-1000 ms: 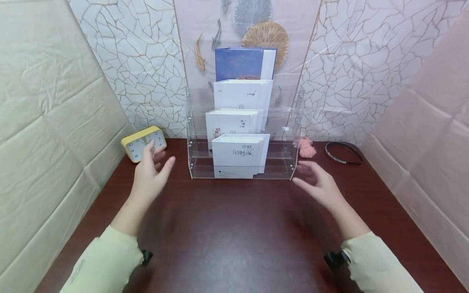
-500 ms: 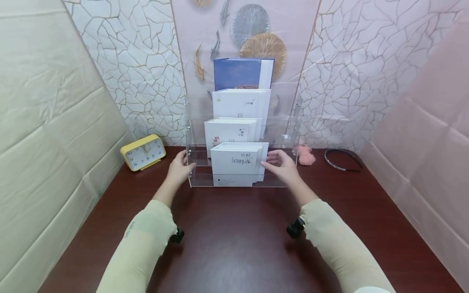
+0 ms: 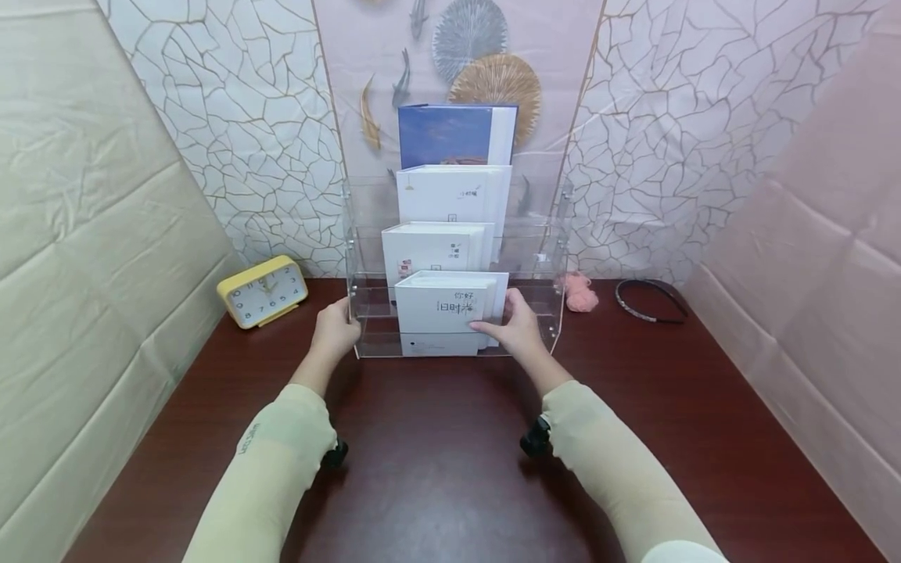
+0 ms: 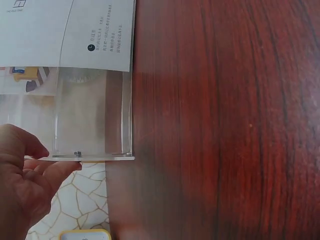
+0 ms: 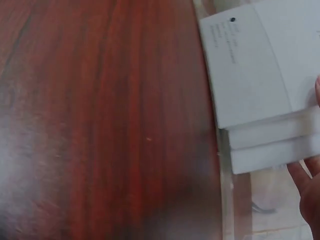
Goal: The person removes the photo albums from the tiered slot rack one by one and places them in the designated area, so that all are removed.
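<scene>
A clear acrylic tiered book rack (image 3: 376,344) stands at the back of the table, with books on its tiers. My left hand (image 3: 334,335) pinches the rack's left side panel; in the left wrist view, thumb and fingers lie on either side of that panel. The right hand (image 3: 516,327) grips the right edge of the white books (image 3: 436,313) in the front tier, thumb on the front cover and fingers behind. Behind them stand more white books (image 3: 425,242), taller white ones (image 3: 436,191) and a blue book (image 3: 445,129) at the top.
Left of the rack is a yellow alarm clock (image 3: 263,293). To its right lie a pink ball of yarn (image 3: 580,293) and a dark headband (image 3: 651,301). Fabric-covered panels (image 3: 91,234) flank the dark red wooden table (image 3: 436,453).
Both hands have moved forward and inward to the rack. The left has taken hold of its side panel, and the right has closed on the front books' right edge.
</scene>
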The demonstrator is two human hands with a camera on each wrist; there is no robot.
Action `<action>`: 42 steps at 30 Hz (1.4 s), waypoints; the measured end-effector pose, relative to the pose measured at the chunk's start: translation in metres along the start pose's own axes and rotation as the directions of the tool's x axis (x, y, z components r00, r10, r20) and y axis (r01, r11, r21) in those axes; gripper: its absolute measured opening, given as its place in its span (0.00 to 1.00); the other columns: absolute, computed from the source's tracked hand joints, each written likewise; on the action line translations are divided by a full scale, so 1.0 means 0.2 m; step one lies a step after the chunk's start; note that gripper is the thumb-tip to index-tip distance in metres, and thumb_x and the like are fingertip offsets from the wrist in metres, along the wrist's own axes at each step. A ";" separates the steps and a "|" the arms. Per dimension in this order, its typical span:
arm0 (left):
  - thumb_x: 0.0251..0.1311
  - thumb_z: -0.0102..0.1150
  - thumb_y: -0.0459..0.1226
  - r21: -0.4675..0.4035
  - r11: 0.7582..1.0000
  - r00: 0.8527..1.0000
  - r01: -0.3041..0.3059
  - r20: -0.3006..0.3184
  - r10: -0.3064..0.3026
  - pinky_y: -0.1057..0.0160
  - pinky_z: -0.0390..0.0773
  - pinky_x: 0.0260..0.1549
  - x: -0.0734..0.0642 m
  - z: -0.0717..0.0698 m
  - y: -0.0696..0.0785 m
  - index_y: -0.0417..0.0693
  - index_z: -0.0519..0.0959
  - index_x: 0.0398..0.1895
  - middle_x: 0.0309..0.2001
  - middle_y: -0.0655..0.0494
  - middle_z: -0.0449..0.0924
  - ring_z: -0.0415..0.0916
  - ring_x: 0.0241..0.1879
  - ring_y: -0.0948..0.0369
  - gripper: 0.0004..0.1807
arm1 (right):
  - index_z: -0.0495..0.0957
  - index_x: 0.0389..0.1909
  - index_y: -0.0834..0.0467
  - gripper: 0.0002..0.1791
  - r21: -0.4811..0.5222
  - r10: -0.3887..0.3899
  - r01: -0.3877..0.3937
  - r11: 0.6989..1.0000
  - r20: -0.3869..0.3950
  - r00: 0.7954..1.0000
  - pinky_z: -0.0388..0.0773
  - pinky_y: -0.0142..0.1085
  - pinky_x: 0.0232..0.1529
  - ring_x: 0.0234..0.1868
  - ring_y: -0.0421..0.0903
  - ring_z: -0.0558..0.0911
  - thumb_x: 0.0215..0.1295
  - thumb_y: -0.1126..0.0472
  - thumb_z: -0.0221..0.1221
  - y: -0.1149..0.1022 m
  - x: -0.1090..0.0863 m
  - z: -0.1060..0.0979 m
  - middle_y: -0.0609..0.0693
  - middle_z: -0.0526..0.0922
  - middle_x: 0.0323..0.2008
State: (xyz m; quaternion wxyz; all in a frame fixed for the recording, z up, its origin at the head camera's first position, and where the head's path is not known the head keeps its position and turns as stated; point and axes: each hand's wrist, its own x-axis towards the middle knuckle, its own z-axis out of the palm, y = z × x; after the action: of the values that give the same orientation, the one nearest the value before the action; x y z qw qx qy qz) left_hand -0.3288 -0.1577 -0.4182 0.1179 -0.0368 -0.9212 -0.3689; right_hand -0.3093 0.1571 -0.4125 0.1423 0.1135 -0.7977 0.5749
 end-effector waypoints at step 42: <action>0.51 0.51 0.26 0.043 0.998 0.999 -0.040 0.013 0.039 0.54 0.72 0.31 0.01 0.00 -0.01 0.36 0.74 0.50 0.30 0.43 0.80 0.71 0.30 0.52 0.20 | 0.66 0.45 0.61 0.30 -0.288 -0.227 0.225 0.931 0.027 0.973 0.73 0.44 0.37 0.36 0.51 0.77 0.46 0.57 0.71 -0.12 0.13 0.16 0.57 0.79 0.38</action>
State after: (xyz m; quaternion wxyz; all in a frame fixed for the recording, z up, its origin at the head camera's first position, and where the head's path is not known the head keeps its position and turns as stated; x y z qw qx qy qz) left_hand -0.3318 -0.1603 -0.4191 0.1205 -0.0548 -0.9287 -0.3464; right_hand -0.3281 0.1188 -0.3922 0.2252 0.1806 -0.8544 0.4320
